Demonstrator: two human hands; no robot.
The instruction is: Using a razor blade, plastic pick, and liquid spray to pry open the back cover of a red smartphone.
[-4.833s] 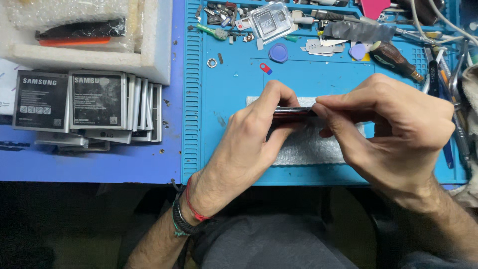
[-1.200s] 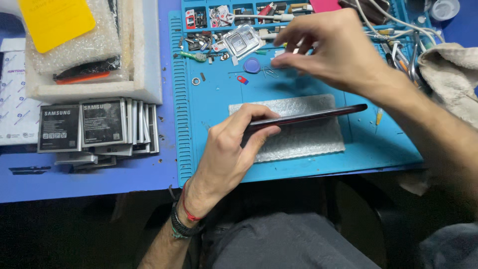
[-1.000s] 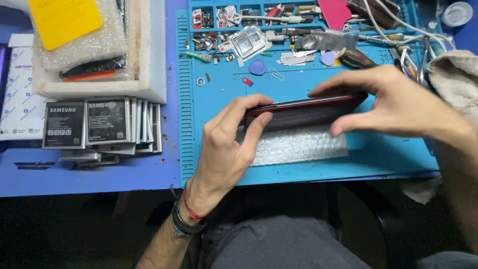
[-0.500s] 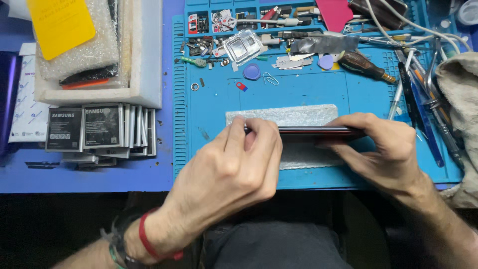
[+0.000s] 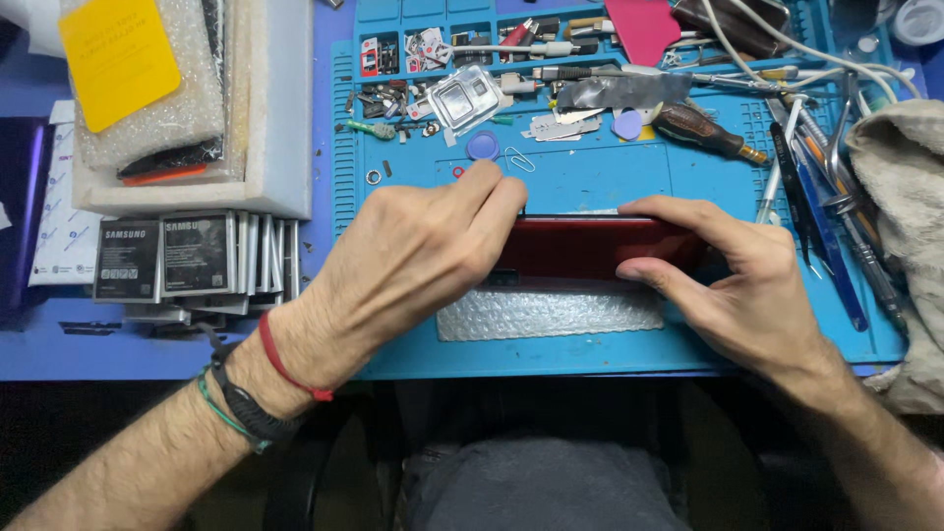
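A dark red phone [image 5: 580, 248] is held on its long edge above the blue work mat [image 5: 590, 182], its red back facing me. My left hand [image 5: 413, 261] grips its left end, fingers curled over the top edge. My right hand [image 5: 733, 280] clasps its right end, thumb on the near face and fingers over the top. A strip of bubble wrap [image 5: 551, 313] lies on the mat just under the phone.
Screwdriver [image 5: 703, 128], tweezers [image 5: 816, 226], picks, screws and small parts crowd the mat's far side. A row of phone batteries [image 5: 192, 258] stands at the left below a foam tray [image 5: 280, 118] with bubble wrap and a yellow card. A grey cloth [image 5: 910, 216] lies at the right.
My right hand came back from the parts at the far side and took the phone's right end. The phone has turned up onto its edge, and my left hand has shifted over its top.
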